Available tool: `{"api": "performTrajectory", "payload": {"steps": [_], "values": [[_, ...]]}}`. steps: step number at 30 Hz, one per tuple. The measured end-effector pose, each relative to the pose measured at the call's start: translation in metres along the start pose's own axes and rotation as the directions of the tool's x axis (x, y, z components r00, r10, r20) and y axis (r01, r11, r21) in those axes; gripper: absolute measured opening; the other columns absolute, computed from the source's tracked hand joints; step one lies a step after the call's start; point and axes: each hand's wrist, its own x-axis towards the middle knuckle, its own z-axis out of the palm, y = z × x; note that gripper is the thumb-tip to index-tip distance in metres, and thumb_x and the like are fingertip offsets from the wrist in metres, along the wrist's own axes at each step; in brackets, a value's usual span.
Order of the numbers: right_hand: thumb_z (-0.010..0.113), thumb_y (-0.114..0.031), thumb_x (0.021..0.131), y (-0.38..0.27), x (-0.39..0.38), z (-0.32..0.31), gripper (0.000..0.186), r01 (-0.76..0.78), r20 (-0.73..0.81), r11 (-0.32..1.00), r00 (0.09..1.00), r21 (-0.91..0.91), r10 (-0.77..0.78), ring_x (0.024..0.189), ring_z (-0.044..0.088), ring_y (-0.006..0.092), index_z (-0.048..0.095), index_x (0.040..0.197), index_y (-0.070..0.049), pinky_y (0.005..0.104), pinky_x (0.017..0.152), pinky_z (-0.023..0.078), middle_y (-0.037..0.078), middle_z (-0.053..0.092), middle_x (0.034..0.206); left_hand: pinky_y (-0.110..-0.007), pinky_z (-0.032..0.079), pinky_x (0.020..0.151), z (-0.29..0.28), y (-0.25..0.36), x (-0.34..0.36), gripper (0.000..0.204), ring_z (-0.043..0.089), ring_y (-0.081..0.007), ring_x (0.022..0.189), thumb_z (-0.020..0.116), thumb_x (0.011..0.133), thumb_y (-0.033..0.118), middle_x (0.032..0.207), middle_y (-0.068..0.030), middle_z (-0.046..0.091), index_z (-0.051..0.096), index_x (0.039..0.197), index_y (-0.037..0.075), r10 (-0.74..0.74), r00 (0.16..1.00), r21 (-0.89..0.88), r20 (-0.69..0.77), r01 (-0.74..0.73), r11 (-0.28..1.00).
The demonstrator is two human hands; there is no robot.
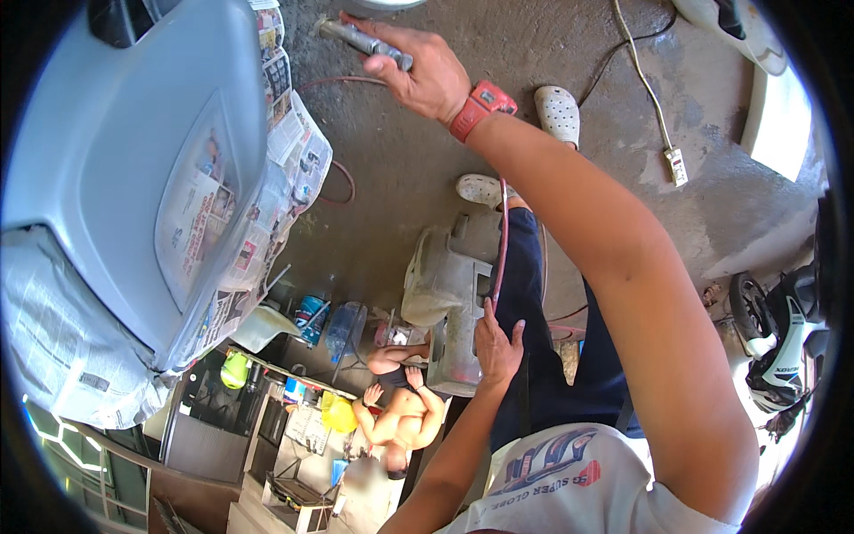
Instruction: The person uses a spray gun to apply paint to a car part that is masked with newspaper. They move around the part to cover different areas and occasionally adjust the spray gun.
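My right hand [427, 76], with a red watch on its wrist, is stretched far forward and closed around a silver metal spray gun [369, 43]. The gun's front end points left, toward a large glossy blue-grey panel [124, 116], with a gap between them. Newspaper [298, 147] covers the panel's edge and shows through its opening. Lower down, in front of my thigh, my left hand [498, 349] grips a thin red hose [503, 236]. The hose runs upward from that hand and passes behind my right forearm.
Grey plastic body parts [454, 303] lie on the wet-looking floor beside my legs. A white power strip [676, 166] and its cord lie at the right. A motorcycle [783, 338] stands at the far right. Another person [405, 414] sits at the lower middle, near bottles and tubs.
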Motion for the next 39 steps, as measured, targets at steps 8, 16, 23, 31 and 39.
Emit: {"api": "performTrajectory", "payload": {"steps": [8,16,23,31,39], "values": [[0.071,-0.065,0.1,0.023,-0.1,0.037,0.06,0.046,0.39,0.996,0.918,0.077,-0.072,0.091,0.075,0.0444,0.079,0.122,-0.01,0.0524,0.079,0.063,0.019,0.077,0.107,-0.056,0.047,0.101,0.022,-0.008,0.031,0.083,0.063,-0.0431,0.11,0.067,0.107,0.05,0.117,-0.0242,0.066,0.039,0.168,0.002,0.038,0.991,0.048,-0.132,-0.032,0.998],[0.062,-0.067,0.105,0.003,-0.092,0.042,0.067,-0.101,0.667,0.994,0.738,-0.04,0.102,0.098,0.075,0.046,0.075,0.138,-0.011,0.0543,0.088,0.062,0.021,0.077,0.116,-0.056,0.048,0.097,0.021,0.001,0.035,0.078,0.064,-0.0433,0.107,0.068,0.106,0.046,0.114,-0.0234,0.066,0.042,0.166,0.003,0.084,0.988,0.13,-0.132,-0.067,0.989],[0.064,-0.065,0.106,0.008,0.012,0.0,0.062,-0.058,0.138,0.998,0.988,-0.038,0.063,0.088,0.077,0.0462,0.075,0.142,-0.015,0.052,0.083,0.062,0.027,0.079,0.098,-0.056,0.048,0.098,0.023,0.006,0.035,0.079,0.064,-0.0437,0.108,0.068,0.106,0.048,0.115,-0.0232,0.065,0.042,0.167,0.004,0.11,0.983,0.076,-0.146,-0.1,0.992],[0.063,-0.067,0.106,-0.078,0.056,-0.035,0.067,-0.172,0.237,0.981,0.953,-0.089,0.189,0.08,0.077,0.0447,0.076,0.142,-0.012,0.0503,0.079,0.061,0.028,0.076,0.084,-0.055,0.051,0.097,0.027,0.001,0.029,0.058,0.066,-0.0428,0.108,0.064,0.11,0.042,0.113,-0.0204,0.067,0.056,0.155,0.006,0.182,0.944,-0.009,-0.275,-0.192,0.981],[0.059,-0.072,0.106,-0.13,0.071,-0.041,0.078,-0.247,0.373,0.96,0.885,-0.128,0.277,0.082,0.076,0.0477,0.078,0.134,-0.001,0.0507,0.08,0.06,0.03,0.074,0.081,-0.054,0.054,0.086,0.027,-0.003,0.014,0.027,0.07,-0.0417,0.099,0.059,0.113,0.031,0.104,-0.018,0.072,0.073,0.123,0.011,0.131,0.977,-0.127,-0.171,-0.154,0.98]]}}
